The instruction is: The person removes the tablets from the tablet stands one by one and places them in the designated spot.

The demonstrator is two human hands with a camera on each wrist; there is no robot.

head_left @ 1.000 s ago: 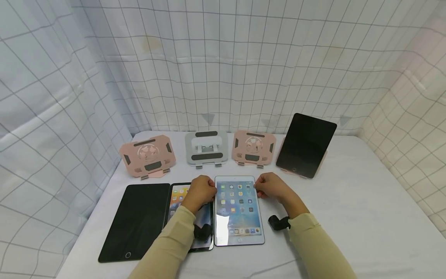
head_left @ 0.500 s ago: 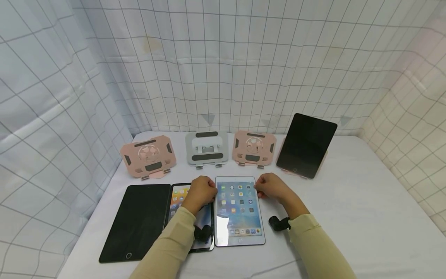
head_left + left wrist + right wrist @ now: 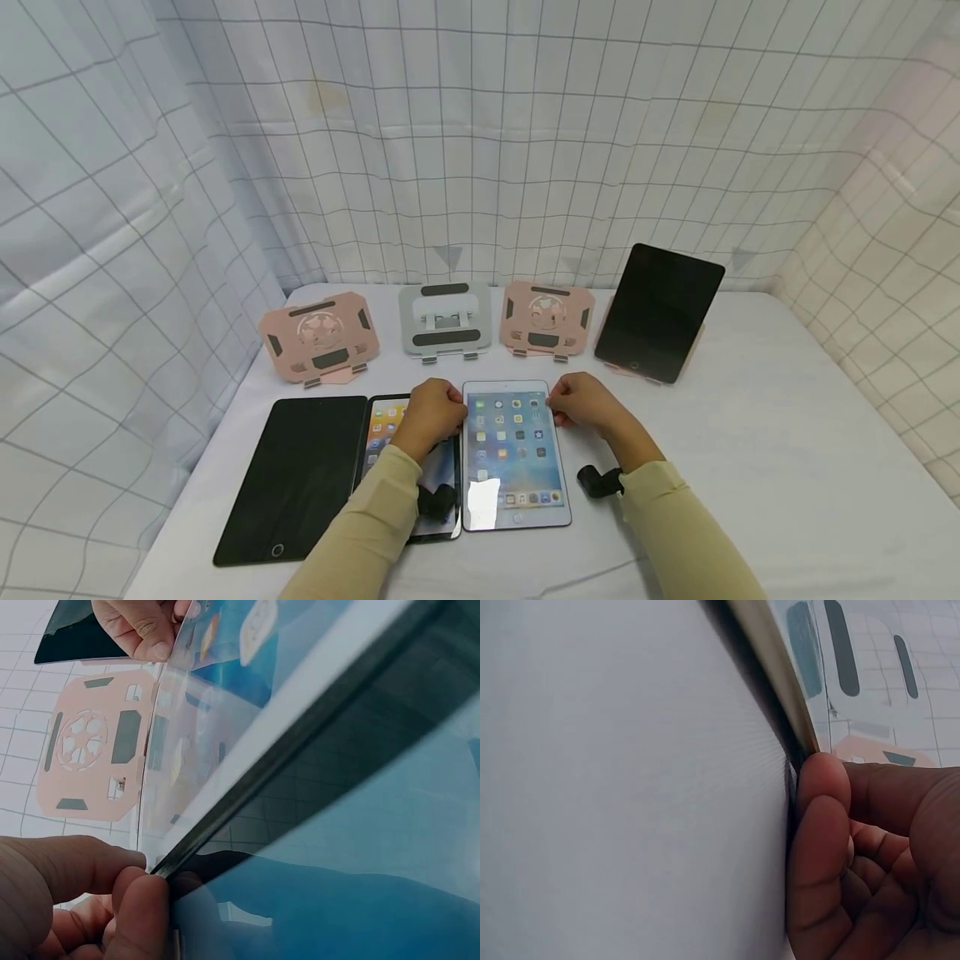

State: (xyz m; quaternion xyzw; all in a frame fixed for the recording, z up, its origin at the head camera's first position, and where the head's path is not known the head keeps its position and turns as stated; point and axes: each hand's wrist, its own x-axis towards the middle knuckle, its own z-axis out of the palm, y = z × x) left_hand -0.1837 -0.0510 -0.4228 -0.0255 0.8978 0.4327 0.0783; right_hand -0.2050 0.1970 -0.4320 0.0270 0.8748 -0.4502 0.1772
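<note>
A white tablet (image 3: 517, 458) with its screen lit faces up in the middle, in the head view. My left hand (image 3: 430, 415) pinches its left edge near the top between thumb and index finger. At the opposite edge my right hand (image 3: 590, 403) pinches it the same way; the right wrist view shows the thumb and index finger (image 3: 821, 862) against the tablet's rim. Under my left forearm lies a dark-framed tablet (image 3: 386, 417) with a lit screen, partly covered. Farther left is a larger black tablet (image 3: 300, 475), its screen dark.
Along the back stand a pink tablet stand (image 3: 352, 325), a grey stand (image 3: 446, 337) and another pink stand (image 3: 514, 337). A black tablet (image 3: 660, 312) leans on a pink stand at the back right. White cloth (image 3: 795, 467) covers the table; checked curtains (image 3: 480, 167) surround it.
The glare patch at the lower left of the white tablet's screen has changed shape, its top now lower. Both hands keep their places on the edges.
</note>
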